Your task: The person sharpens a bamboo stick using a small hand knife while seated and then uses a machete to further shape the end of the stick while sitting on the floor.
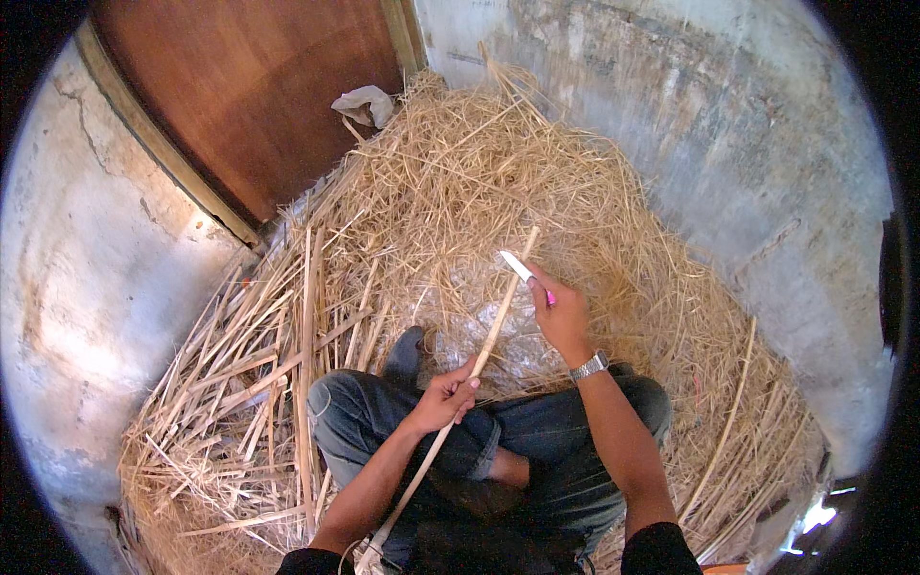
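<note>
Pale stick (495, 326): is slanting up over the crossed legs (561, 431), seemingly only part-trimmed.
Split strips (308, 383): are lying piled; whether finished or waiting, one cannot tell.
Left hand (446, 398): is gripping the stick around its middle.
Thin shavings (470, 163): are lying heaped ahead, suggesting plenty already pared.
Knife (517, 265): is crossing near the stick's upper end, where paring seems unfinished.
Right hand (561, 314): is holding the knife.

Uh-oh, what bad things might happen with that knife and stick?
The knife might slip along the bamboo-like strip and nick the left grip, which holds it lower down. The crossed legs are close beneath, so a dropped knife could hurt them. The strip also looks slender, so it may bend or snap.
</note>
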### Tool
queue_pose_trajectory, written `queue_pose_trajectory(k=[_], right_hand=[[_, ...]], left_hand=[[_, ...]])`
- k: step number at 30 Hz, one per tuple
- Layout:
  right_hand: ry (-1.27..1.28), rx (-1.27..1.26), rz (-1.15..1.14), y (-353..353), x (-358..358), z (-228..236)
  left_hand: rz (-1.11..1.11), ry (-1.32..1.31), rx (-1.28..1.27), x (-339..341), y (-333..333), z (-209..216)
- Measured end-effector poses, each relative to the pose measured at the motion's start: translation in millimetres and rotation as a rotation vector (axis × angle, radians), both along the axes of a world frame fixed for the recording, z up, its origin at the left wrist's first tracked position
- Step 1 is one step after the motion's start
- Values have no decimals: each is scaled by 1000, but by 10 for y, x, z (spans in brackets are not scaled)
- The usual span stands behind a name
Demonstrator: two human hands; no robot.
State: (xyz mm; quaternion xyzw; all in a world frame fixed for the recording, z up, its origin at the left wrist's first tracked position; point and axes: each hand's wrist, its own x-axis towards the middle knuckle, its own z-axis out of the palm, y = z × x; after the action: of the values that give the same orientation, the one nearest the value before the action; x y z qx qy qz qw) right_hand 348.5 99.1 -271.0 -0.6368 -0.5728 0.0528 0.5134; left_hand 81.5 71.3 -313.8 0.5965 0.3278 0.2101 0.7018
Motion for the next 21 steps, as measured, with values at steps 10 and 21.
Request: queue_pose_trajectory(k=[10,21], right_hand=[[4,-43,255,-111,-469,-250],[432,-47,427,-304,-861,-256]], left_hand=[[75,-115,15,-88,34,-20],[279,-257,-52,11,238,1]])
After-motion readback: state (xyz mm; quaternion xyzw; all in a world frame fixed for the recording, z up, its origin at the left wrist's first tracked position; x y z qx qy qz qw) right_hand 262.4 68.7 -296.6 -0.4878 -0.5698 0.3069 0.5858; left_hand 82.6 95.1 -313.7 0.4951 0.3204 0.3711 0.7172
